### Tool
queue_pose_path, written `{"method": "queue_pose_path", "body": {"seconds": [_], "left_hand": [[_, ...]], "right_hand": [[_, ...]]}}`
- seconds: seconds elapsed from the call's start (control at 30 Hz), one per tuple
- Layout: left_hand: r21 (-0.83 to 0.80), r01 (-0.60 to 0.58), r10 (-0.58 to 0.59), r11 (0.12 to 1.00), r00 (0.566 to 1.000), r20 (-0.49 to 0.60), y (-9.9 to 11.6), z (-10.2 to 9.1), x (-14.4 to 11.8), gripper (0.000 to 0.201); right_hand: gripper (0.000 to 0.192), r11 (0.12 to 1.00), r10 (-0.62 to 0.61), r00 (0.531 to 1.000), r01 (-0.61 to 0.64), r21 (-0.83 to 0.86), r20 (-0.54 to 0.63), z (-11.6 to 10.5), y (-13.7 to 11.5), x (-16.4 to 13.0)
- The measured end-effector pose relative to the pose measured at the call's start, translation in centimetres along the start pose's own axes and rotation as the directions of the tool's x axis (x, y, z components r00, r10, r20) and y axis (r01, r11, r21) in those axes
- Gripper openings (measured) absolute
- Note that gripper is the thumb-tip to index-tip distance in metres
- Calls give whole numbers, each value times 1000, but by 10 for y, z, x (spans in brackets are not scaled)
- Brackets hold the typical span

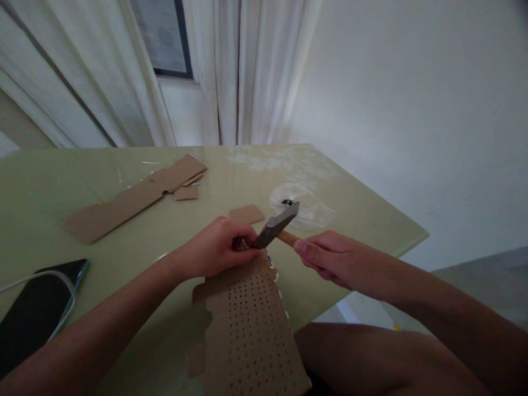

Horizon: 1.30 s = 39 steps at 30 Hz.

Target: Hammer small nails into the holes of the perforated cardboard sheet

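A brown cardboard piece (256,324) with rows of small punched holes lies at the table's near edge, its right side ragged with white bits. My left hand (225,247) is closed at its far end, thumb and fingers pinched together; whatever sits between them is hidden. My right hand (330,253) grips the wooden handle of a hammer (278,224). The hammer's grey metal head is right beside my left fingertips, above the cardboard's far edge. From this angle I cannot tell whether the head touches anything.
A clear plastic bag (307,212) with small dark items lies beyond the hammer. Cardboard scraps (140,201) and a small cardboard piece (246,213) rest on the pale green table (363,220). At left is a dark tablet-like device (33,308) with a white cable (61,275).
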<state>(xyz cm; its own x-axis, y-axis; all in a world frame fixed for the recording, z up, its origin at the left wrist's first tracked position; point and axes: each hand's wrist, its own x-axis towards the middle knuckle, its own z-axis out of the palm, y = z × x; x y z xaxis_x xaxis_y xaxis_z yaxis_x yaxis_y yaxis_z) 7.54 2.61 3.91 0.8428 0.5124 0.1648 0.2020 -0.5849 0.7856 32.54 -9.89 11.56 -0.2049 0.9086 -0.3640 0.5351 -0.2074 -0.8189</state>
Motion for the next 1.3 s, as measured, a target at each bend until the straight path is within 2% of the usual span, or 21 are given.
{"method": "queue_pose_path", "body": {"seconds": [0.2, 0.4, 0.53, 0.77, 0.93, 1.1, 1.3], "left_hand": [[-10, -6, 6, 1000, 1000, -6, -2, 0, 0, 12], [3, -27, 27, 1000, 1000, 9, -1, 0, 0, 10], [6, -10, 10, 1000, 1000, 3, 0, 0, 0, 10], [25, -45, 45, 999, 999, 7, 1, 0, 1, 10], [14, -6, 6, 1000, 1000, 17, -1, 0, 1, 12], [44, -4, 3, 999, 999, 35, 0, 0, 1, 12], [25, 2, -3, 1000, 999, 53, -1, -1, 2, 12]], "right_hand": [[60, 1000, -9, 999, 10, 28, -34, -3, 1, -1], [64, 998, -5, 1000, 3, -58, -22, 1, -3, 1], [62, 999, -29, 998, 28, -38, -47, -1, -3, -2], [66, 993, -30, 1000, 29, -115, -9, 6, -10, -1], [65, 995, -25, 998, 19, -98, -56, 5, -15, -4], [67, 980, -10, 1000, 6, -199, -19, 5, -17, -4], [66, 991, 4, 999, -11, -136, -50, 5, -14, -4]]}}
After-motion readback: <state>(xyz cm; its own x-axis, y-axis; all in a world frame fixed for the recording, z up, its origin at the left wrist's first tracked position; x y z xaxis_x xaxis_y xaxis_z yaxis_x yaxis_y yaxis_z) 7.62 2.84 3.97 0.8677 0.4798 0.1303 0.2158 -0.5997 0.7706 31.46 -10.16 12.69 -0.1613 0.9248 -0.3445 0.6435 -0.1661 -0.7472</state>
